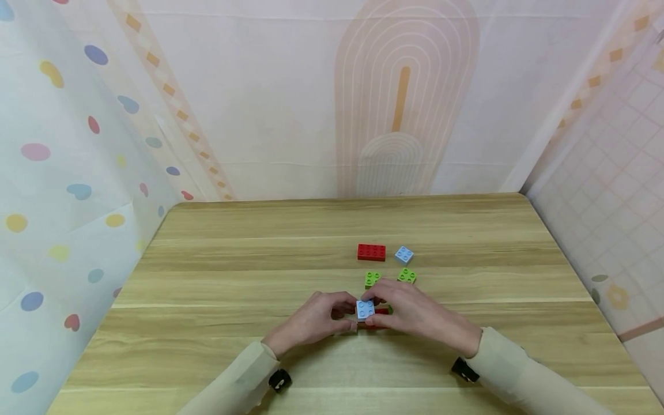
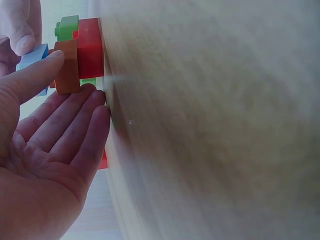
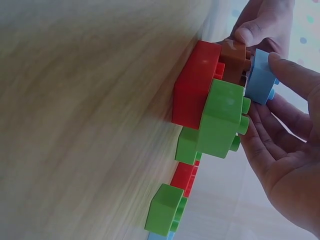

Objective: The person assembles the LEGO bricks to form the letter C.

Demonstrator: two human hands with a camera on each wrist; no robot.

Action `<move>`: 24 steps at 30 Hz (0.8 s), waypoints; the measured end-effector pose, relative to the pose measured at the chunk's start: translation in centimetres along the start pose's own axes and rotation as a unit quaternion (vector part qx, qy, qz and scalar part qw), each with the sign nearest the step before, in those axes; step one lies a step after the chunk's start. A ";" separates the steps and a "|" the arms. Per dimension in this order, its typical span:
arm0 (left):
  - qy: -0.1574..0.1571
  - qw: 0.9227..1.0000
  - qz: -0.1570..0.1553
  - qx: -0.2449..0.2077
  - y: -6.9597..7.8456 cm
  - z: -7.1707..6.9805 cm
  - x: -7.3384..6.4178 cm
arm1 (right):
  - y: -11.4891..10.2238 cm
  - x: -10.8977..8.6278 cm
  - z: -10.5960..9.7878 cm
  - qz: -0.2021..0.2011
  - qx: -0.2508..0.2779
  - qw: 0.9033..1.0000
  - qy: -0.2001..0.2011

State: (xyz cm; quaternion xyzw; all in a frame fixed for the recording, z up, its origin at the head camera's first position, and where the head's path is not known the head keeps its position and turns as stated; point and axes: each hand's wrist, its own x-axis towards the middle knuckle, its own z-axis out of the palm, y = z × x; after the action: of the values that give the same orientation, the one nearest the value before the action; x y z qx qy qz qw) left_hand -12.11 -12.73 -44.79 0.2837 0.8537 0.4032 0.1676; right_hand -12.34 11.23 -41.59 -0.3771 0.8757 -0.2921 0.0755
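My right hand [image 1: 412, 305] pinches a light blue brick [image 1: 365, 310] between thumb and fingers, its studs facing up. The blue brick is just over a brown brick [image 3: 233, 61], whose studs show in the right wrist view. My left hand [image 1: 316, 317] holds the brown brick at its sides, the thumb on one face and fingertips on the other. That brown brick sits on one end of a long red brick [image 3: 197, 85], which lies on the table. A green brick [image 3: 221, 117] is on the red brick's other end, mostly hidden by my right hand in the head view.
Behind the hands lie two loose green bricks [image 1: 372, 279], one partly covered by the right hand. Farther back are a red brick [image 1: 371, 252] and another light blue brick [image 1: 404, 255]. The wooden table [image 1: 233, 253] meets printed cloth walls at its back and sides.
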 end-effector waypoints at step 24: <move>0.031 0.999 -0.007 -0.023 0.1 0.1 -0.6 | 0.1 -0.1 0.3 -0.002 0.000 1.000 0.002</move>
State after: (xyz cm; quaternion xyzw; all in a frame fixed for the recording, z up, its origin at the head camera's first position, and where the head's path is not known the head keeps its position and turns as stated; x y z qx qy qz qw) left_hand -11.62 -12.99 -44.72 0.2612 0.8511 0.4298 0.1505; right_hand -12.29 11.22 -41.90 -0.3779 0.8751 -0.2932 0.0737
